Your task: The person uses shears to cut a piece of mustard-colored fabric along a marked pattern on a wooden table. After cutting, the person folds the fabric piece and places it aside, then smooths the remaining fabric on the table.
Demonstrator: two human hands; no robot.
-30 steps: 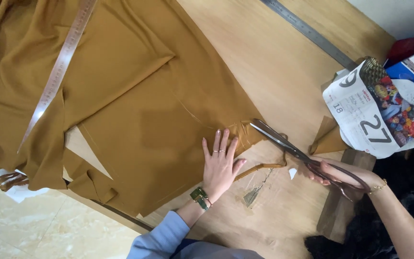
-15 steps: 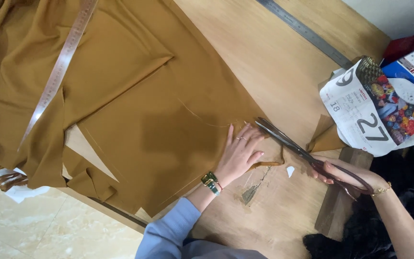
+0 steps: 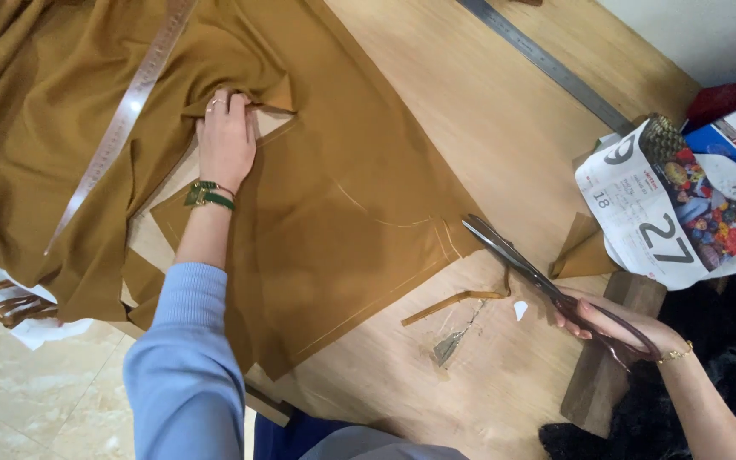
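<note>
I have my left hand (image 3: 226,140) pressed flat on the mustard fabric (image 3: 334,196), fingers spread over a fold at the far left of the wooden table (image 3: 487,111); it holds nothing, only pins the cloth down. My right hand (image 3: 619,328) sits at the near right edge, fingers closed through the handles of the scissors (image 3: 526,268). The blades lie almost together, their tips just beside the right edge of the cloth, not biting into it.

As I judge it, the cutting is partly done. A thin strip of offcut (image 3: 453,302) lies loose on the table near the scissors, and a small triangular scrap (image 3: 581,247) rests beside the printed paper (image 3: 658,213) at the right. A pale chalk curve and straight chalk lines show on the panel, and most of those look uncut, so much of the outline remains.

A tape measure (image 3: 121,128) trails across the cloth at the left, and a metal ruler (image 3: 547,64) lies along the far edge of the table.
</note>
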